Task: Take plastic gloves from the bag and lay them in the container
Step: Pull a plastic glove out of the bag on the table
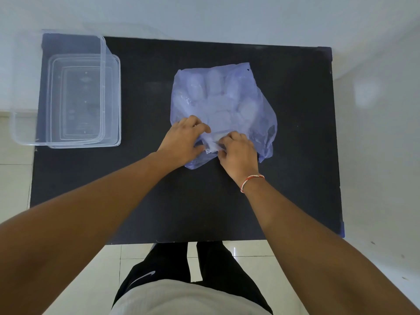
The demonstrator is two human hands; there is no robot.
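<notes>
A pale blue, see-through plastic bag (227, 92) lies in the middle of the black table (159, 201). Pale glove shapes (213, 87) show through it, fingers pointing away from me. My left hand (181, 139) presses on the bag's near left edge and pinches the plastic at its mouth. My right hand (237, 151) pinches the same mouth from the right, fingers curled on a fold of clear plastic. A clear rectangular container (25, 123) stands at the table's far left corner, with nothing in it.
The container overhangs the table's left edge. Beneath or beside it lies a clear flat lid (114, 103). A white wall is behind the table and pale floor tiles (261, 258) are below. My legs stand at the near edge.
</notes>
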